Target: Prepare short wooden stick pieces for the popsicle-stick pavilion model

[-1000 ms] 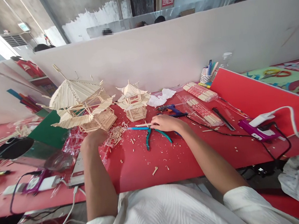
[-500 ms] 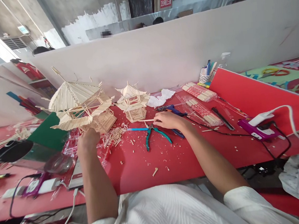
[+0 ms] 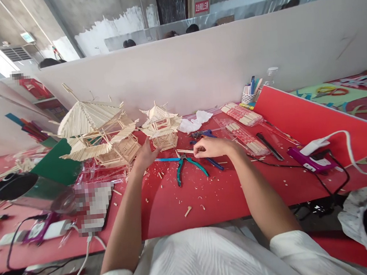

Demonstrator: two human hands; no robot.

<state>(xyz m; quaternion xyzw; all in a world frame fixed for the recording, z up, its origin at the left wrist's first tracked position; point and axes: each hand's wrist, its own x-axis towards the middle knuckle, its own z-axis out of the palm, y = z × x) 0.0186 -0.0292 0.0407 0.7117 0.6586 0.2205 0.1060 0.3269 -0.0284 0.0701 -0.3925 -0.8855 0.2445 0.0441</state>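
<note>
My right hand [image 3: 210, 146] pinches a short pale wooden stick [image 3: 184, 151], held out to the left above the green-handled pliers [image 3: 185, 158]. My left hand [image 3: 145, 155] has its thumb and fingers apart, in front of the gap between two pavilion models built of sticks. The small pavilion [image 3: 162, 126] stands just beyond its fingertips; whether they touch is hard to tell. To its left is the large pavilion [image 3: 92, 124] with a slatted roof. Under the plier jaws lies a blue strip [image 3: 166, 159]. A glue gun [image 3: 207, 133] rests behind my right hand.
Packs of sticks [image 3: 242, 114] and a black cutter [image 3: 269, 146] lie on the right, near a purple power strip [image 3: 314, 159] and red board [image 3: 317, 121]. At left are a phone [image 3: 95, 207], a clear cup [image 3: 44, 196] and cables. Wood scraps litter the red tabletop [image 3: 171, 215].
My left hand has moved right from the large pavilion's base toward the small one, its fingers spreading, uncovering the phone. The stick in my right hand is now raised slightly and tilted.
</note>
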